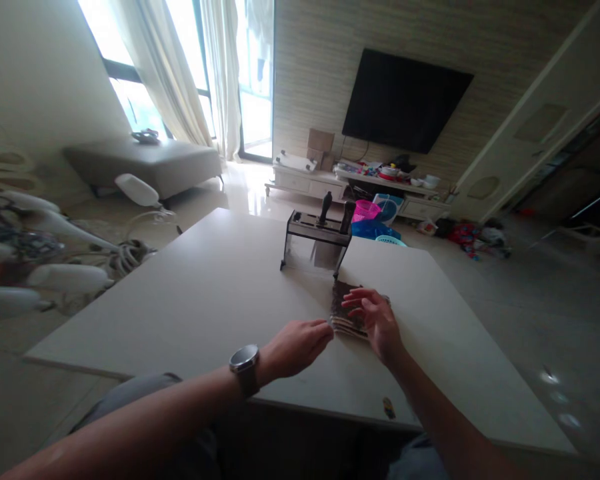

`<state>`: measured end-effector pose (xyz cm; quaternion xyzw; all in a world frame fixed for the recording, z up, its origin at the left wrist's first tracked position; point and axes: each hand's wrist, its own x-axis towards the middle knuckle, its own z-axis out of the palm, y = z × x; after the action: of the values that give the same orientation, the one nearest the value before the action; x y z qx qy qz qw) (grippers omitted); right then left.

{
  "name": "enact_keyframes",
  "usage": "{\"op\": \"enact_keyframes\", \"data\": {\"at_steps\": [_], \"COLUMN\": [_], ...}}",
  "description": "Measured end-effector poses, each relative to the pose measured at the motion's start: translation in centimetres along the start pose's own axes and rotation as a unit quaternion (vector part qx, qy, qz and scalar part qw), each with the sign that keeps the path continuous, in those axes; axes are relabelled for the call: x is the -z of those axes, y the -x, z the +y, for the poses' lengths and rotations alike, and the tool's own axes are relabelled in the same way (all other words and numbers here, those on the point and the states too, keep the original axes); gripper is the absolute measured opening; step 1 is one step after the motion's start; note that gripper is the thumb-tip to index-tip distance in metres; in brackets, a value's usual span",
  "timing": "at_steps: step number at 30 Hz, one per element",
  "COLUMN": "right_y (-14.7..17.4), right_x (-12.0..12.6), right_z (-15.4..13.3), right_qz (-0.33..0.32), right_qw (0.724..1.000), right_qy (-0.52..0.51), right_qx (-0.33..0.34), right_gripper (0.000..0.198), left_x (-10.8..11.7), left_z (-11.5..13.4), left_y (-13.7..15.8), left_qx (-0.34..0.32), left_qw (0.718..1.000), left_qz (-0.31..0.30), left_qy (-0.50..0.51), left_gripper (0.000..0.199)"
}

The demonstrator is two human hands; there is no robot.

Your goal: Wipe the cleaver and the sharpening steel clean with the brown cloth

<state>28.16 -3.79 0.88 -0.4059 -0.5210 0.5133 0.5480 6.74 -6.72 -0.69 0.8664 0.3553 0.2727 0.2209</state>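
A folded brown cloth lies on the white table, its layered edge turned toward me. My left hand, with a watch on the wrist, has its fingers curled together at the cloth's left edge. Whether they pinch anything is hidden. Over the cloth's right part is my right hand, its fingers spread and nothing visible between them. Just beyond the cloth stands a clear-sided knife block with a dark top. Out of it rise a black knife handle and another dark handle.
A small dark and yellow item lies by the table's near edge. White lamp-like parts and coiled cables crowd the left side. Past the table are a pink basket, a low TV cabinet and a grey bench.
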Motion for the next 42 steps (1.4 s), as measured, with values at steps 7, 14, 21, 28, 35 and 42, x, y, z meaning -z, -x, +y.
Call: {"op": "enact_keyframes", "data": {"at_steps": [7, 14, 21, 28, 35, 42], "right_y": [-8.6, -20.0, -23.1, -23.2, -23.0, -23.0], "right_x": [2.9, -1.0, -3.2, -4.5, -6.4, -6.8], "right_z": [-0.8, -8.1, -7.9, -8.2, -10.6, -18.4], "right_qz": [0.073, 0.09, 0.109, 0.102, 0.122, 0.209], "right_qw": [0.938, 0.876, 0.804, 0.755, 0.736, 0.724], "right_qy": [0.337, 0.472, 0.578, 0.643, 0.66, 0.622], "right_qx": [0.017, 0.038, 0.082, 0.079, 0.086, 0.212], "right_gripper": [0.034, 0.046, 0.049, 0.033, 0.031, 0.037], "left_x": [-0.1, -3.7, -2.2, -0.9, 0.0, 0.0], "left_z": [-2.5, -1.5, -3.1, -3.6, -3.5, -4.1], "left_y": [0.4, 0.9, 3.2, 3.0, 2.6, 2.7], "left_qx": [0.071, 0.246, 0.236, 0.224, 0.229, 0.236], "left_qw": [0.996, 0.942, 0.955, 0.962, 0.96, 0.957], "left_qz": [0.054, 0.071, 0.085, 0.103, 0.117, 0.128], "left_qy": [0.029, 0.217, 0.157, 0.116, 0.112, 0.11], "left_gripper": [0.033, 0.015, 0.011, 0.009, 0.009, 0.01]}}
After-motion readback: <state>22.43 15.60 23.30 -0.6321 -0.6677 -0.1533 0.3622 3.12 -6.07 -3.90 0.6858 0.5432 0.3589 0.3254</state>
